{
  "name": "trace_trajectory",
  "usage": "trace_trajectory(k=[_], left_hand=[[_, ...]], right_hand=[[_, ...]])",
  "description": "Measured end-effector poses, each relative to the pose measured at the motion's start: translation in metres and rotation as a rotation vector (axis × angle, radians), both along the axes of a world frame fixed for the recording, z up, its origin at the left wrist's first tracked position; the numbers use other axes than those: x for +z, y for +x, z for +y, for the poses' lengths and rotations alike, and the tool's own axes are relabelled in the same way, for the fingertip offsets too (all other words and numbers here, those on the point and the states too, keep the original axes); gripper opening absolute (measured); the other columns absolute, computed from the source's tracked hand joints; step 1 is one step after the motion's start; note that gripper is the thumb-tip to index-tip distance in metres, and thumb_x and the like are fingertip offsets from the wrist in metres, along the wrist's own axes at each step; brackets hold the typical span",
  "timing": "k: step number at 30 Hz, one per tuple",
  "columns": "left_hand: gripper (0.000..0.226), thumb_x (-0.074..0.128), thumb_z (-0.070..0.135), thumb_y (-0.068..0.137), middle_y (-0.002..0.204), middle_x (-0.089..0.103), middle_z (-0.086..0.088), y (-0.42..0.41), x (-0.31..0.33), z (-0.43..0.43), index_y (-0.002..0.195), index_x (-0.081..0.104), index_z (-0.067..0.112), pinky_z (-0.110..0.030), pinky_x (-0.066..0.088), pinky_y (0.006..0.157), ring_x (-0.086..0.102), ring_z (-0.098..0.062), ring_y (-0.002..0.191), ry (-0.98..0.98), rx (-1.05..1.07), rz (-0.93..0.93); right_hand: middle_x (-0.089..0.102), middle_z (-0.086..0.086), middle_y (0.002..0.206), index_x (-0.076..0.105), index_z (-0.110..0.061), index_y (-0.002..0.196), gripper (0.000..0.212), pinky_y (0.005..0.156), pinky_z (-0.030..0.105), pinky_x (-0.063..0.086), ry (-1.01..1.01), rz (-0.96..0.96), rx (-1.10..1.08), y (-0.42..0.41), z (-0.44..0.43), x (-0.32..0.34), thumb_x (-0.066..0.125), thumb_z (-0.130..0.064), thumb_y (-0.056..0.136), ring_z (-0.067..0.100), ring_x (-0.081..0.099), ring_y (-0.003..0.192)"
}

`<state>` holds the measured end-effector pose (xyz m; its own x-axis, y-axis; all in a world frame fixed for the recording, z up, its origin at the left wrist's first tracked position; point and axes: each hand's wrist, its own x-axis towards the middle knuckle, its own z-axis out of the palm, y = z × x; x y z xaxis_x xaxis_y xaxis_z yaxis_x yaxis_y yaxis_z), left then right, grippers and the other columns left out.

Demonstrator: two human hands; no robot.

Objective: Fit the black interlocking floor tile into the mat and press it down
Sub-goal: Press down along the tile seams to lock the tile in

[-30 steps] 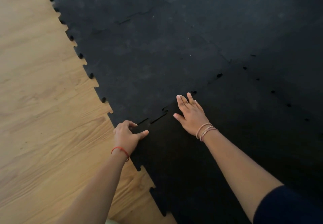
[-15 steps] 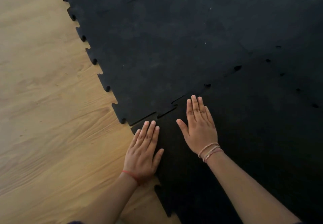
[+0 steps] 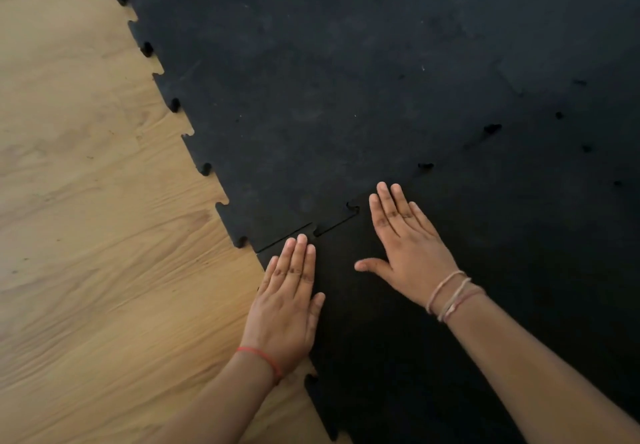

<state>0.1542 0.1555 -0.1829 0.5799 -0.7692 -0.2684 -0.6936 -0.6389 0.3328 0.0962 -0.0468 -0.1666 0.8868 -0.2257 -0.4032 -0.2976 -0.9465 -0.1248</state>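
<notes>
The black interlocking floor tile (image 3: 391,367) lies at the near edge of the black mat (image 3: 346,80), its toothed edge meshed with the mat's. A thin dark gap still shows along the seam (image 3: 311,230) near the tile's left corner. My left hand (image 3: 287,301) lies flat, palm down, on the tile's left corner, fingertips just short of the seam. My right hand (image 3: 407,253) lies flat on the tile a little farther right, fingers stretched toward the seam, thumb spread out. Neither hand holds anything.
Light wood-grain floor (image 3: 104,253) fills the left side. The mat's jagged puzzle edge (image 3: 204,168) runs diagonally from the top left down to the tile. Small dark holes (image 3: 491,128) dot the joints at the right.
My left hand went from curled at the tile's corner to flat on the tile. Both hands now rest palm down near the seam, and the view has shifted closer.
</notes>
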Motion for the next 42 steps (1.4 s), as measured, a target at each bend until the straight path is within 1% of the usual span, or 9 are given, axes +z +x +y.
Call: trace_trajectory(k=[3,9,13,18,21,25,30,35,42], left_hand=[[0.057,-0.009,0.047,0.082,0.133,-0.045,0.009,0.000,-0.003,0.001,0.126,-0.037,0.025,-0.026,-0.030,0.103,-0.043,-0.011,0.126,0.045,-0.005,0.037],[0.058,0.009,0.040,0.093,0.137,-0.040,0.002,0.007,0.001,-0.008,0.132,-0.027,0.018,-0.030,-0.023,0.105,-0.038,-0.014,0.129,0.126,-0.034,0.037],[0.060,0.005,0.044,0.091,0.140,-0.039,0.001,0.004,0.003,-0.008,0.132,-0.029,0.018,-0.030,-0.024,0.106,-0.037,-0.014,0.130,0.103,-0.017,0.055],[0.061,-0.008,0.051,0.083,0.137,-0.045,0.005,-0.002,-0.004,-0.002,0.128,-0.038,0.021,-0.024,-0.031,0.105,-0.039,-0.014,0.130,0.060,-0.023,0.014],[0.067,-0.007,0.055,0.082,0.141,-0.042,0.003,-0.001,-0.004,-0.004,0.131,-0.035,0.019,-0.024,-0.031,0.104,-0.038,-0.015,0.132,0.060,-0.013,0.006],[0.072,-0.014,0.060,0.075,0.139,-0.046,0.000,-0.004,-0.001,-0.010,0.129,-0.038,0.017,-0.023,-0.036,0.100,-0.043,-0.015,0.128,0.118,-0.006,0.004],[0.066,-0.004,0.055,0.085,0.142,-0.039,-0.002,0.001,-0.002,-0.063,0.133,-0.029,0.017,-0.028,-0.023,0.107,-0.042,-0.016,0.127,0.031,-0.067,-0.009],[0.063,0.011,0.048,0.094,0.140,-0.035,0.001,0.012,-0.001,-0.131,0.133,-0.026,0.016,-0.028,-0.020,0.108,-0.034,-0.015,0.131,-0.030,-0.218,-0.043],[0.063,0.005,0.048,0.091,0.141,-0.038,0.001,0.013,-0.014,-0.142,0.134,-0.029,0.016,-0.029,-0.020,0.109,-0.038,-0.013,0.129,-0.025,-0.220,-0.081]], right_hand=[[-0.035,0.006,0.143,-0.030,-0.014,0.130,0.103,0.107,0.033,-0.011,-0.011,0.149,0.067,0.010,-0.006,0.008,0.039,-0.068,0.077,0.020,-0.028,0.133],[-0.020,0.016,0.152,-0.017,-0.005,0.140,0.110,0.113,0.039,-0.001,-0.080,0.348,0.083,0.037,0.002,0.014,0.054,-0.060,0.076,0.029,-0.013,0.141],[-0.029,0.009,0.148,-0.024,-0.011,0.137,0.104,0.111,0.036,-0.008,-0.010,0.241,0.065,0.021,-0.003,0.012,0.045,-0.064,0.079,0.026,-0.020,0.140],[-0.045,0.005,0.138,-0.038,-0.015,0.129,0.093,0.105,0.033,-0.023,0.004,0.069,0.076,-0.012,0.008,-0.002,-0.005,-0.077,0.069,0.021,-0.039,0.130],[-0.041,0.009,0.141,-0.033,-0.010,0.133,0.102,0.108,0.036,-0.019,-0.015,0.068,0.045,-0.013,0.015,-0.004,0.000,-0.081,0.068,0.024,-0.035,0.132],[-0.038,0.008,0.139,-0.030,-0.011,0.132,0.105,0.108,0.036,-0.014,0.023,0.141,0.114,-0.006,0.002,0.002,0.025,-0.078,0.074,0.021,-0.032,0.132],[-0.016,0.003,0.155,-0.009,-0.015,0.144,0.080,0.108,0.026,-0.010,0.097,0.001,0.142,-0.012,-0.028,0.006,0.032,-0.056,0.089,0.015,-0.015,0.141],[-0.034,0.007,0.146,-0.028,-0.011,0.135,0.119,0.111,0.036,-0.010,-0.085,0.117,-0.163,-0.033,-0.076,0.008,0.036,-0.083,0.065,0.021,-0.026,0.137],[-0.030,0.013,0.150,-0.027,-0.009,0.136,0.138,0.108,0.036,-0.013,-0.095,0.178,-0.098,-0.012,-0.098,0.007,0.054,-0.083,0.052,0.026,-0.025,0.138]])
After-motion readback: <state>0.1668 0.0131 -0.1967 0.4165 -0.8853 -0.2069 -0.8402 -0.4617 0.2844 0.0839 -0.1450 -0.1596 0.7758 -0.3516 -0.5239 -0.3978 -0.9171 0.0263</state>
